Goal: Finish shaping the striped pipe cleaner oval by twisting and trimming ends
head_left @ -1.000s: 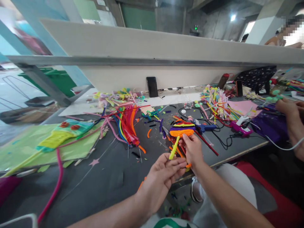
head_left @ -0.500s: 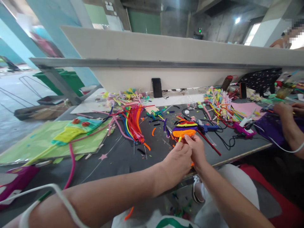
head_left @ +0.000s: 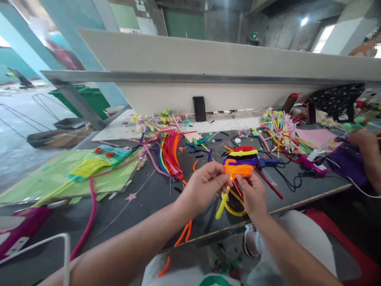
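A striped pipe-cleaner piece, with red, yellow, black, purple and orange bands, is held above the front of the dark table. My right hand pinches its lower orange edge. At its left side, my left hand has thumb and fingers closed on an orange pipe cleaner that bends up over the orange band. Below the hands hang a yellow strand and a yellow loop. Loose orange strands dangle at the table edge beneath my left wrist.
Colored pipe cleaners lie left of centre, a blue glue gun to the right. A phone leans on the back panel. A green sheet bears a yellow-and-teal piece. Another person's hand is at far right.
My left hand has moved left and up, apart from my right hand. The striped piece has come up with its face more visible, and the yellow strands now show below.
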{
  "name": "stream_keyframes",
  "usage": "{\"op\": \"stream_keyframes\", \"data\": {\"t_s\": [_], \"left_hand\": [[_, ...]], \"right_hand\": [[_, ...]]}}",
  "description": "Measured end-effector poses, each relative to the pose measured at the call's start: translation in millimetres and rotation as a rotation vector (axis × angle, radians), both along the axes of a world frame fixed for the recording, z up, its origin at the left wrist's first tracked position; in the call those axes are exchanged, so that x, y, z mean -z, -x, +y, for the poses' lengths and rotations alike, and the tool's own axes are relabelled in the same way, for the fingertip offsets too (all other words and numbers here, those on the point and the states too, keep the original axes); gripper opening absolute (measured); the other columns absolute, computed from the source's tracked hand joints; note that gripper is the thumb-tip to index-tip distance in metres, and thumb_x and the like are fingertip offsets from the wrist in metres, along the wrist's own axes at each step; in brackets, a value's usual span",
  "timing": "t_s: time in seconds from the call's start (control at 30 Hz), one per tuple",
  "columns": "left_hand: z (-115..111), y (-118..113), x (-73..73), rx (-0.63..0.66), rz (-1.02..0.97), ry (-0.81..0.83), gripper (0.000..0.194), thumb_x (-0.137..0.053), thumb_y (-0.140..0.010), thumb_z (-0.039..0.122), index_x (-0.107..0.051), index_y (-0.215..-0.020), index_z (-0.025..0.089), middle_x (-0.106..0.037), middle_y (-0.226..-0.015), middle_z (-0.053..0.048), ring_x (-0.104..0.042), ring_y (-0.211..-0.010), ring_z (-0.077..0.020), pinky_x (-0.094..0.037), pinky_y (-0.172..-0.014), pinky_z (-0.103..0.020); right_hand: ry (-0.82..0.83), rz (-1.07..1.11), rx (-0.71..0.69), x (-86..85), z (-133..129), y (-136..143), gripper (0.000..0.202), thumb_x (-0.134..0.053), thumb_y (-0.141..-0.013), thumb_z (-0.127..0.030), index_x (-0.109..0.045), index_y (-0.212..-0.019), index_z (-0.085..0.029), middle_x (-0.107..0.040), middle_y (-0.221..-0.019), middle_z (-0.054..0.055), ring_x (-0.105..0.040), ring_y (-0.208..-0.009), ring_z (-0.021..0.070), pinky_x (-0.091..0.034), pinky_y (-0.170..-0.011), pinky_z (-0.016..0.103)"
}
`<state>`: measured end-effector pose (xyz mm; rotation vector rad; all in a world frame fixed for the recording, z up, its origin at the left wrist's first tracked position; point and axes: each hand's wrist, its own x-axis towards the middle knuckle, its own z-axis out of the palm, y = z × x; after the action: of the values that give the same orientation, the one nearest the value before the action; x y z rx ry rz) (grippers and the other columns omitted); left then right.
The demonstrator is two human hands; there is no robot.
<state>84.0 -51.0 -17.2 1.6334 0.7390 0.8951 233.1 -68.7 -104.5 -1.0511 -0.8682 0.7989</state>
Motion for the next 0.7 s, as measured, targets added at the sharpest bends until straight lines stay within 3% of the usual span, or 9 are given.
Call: {"op": "stream_keyframes", "data": {"t_s": [0.07, 0.17, 0.33, 0.43, 0.5, 0.6, 0.7], "left_hand": [[5, 4, -5.0, -0.109, -0.130, 0.091, 0.013, -0.053, -0.082, 0.029, -0.048, -0.084, 0.017, -0.060, -0.068, 0.001, -0.053, -0.047, -0.0082, -0.045, -0.048, -0.021], [11, 9, -11.3, -0.197, -0.153, 0.057, 0.015, -0.055, -0.081, 0.030, -0.049, -0.088, 0.017, -0.061, -0.068, 0.001, -0.049, -0.039, -0.0068, -0.040, -0.041, -0.019], [10, 19, -14.4, -0.317, 0.151, -0.294, 0.016, -0.049, -0.084, 0.032, -0.056, -0.084, 0.017, -0.061, -0.067, 0.001, -0.051, -0.048, -0.0073, -0.039, -0.048, -0.018], [1, 22, -10.9, -0.253, 0.530, -0.592, 0.019, -0.044, -0.087, 0.029, -0.060, -0.083, 0.018, -0.063, -0.071, -0.001, -0.057, -0.062, -0.0117, -0.040, -0.057, -0.021], [-7, 21, -7.3, -0.150, 0.751, -0.695, 0.022, -0.042, -0.087, 0.028, -0.061, -0.081, 0.018, -0.064, -0.071, -0.003, -0.059, -0.064, -0.0145, -0.039, -0.057, -0.023], [-16, 16, -2.4, -0.084, 0.874, -0.684, 0.027, -0.037, -0.089, 0.029, -0.059, -0.077, 0.018, -0.064, -0.069, -0.003, -0.060, -0.063, -0.0159, -0.037, -0.055, -0.023], [-16, 13, 1.4, -0.123, 0.840, -0.590, 0.026, -0.037, -0.089, 0.029, -0.058, -0.075, 0.019, -0.064, -0.069, -0.001, -0.059, -0.061, -0.0147, -0.035, -0.052, -0.023]], "right_hand": [[-0.019, -0.036, 0.016, -2.8, -5, 0, 0.021, -0.063, -0.077, -0.032, -0.066, -0.095, -0.021, -0.070, -0.093, 0.003, -0.064, -0.080, 0.0191, -0.051, -0.074, 0.033], [-0.013, -0.140, 0.018, -3.9, -10, 0, 0.022, -0.062, -0.079, -0.031, -0.066, -0.097, -0.021, -0.069, -0.098, 0.005, -0.064, -0.084, 0.0207, -0.051, -0.078, 0.035], [-0.004, -0.394, 0.053, -3.1, -17, -3, 0.024, -0.059, -0.081, -0.032, -0.065, -0.102, -0.021, -0.070, -0.096, 0.006, -0.064, -0.087, 0.0219, -0.050, -0.080, 0.035], [-0.021, -0.470, 0.062, -4.2, -18, -4, 0.023, -0.058, -0.082, -0.030, -0.065, -0.102, -0.022, -0.069, -0.098, 0.005, -0.064, -0.090, 0.0213, -0.049, -0.081, 0.034], [-0.031, -0.473, 0.065, -4.2, -19, -4, 0.022, -0.057, -0.083, -0.030, -0.064, -0.102, -0.022, -0.069, -0.097, 0.005, -0.064, -0.089, 0.0209, -0.049, -0.081, 0.034], [-0.036, -0.454, 0.053, -2.5, -20, -3, 0.022, -0.056, -0.083, -0.031, -0.064, -0.101, -0.022, -0.069, -0.097, 0.006, -0.064, -0.087, 0.0213, -0.049, -0.080, 0.035], [-0.066, -0.458, 0.031, 0.2, -20, -2, 0.024, -0.056, -0.083, -0.031, -0.064, -0.102, -0.021, -0.069, -0.097, 0.007, -0.064, -0.088, 0.0219, -0.049, -0.080, 0.036]]}}
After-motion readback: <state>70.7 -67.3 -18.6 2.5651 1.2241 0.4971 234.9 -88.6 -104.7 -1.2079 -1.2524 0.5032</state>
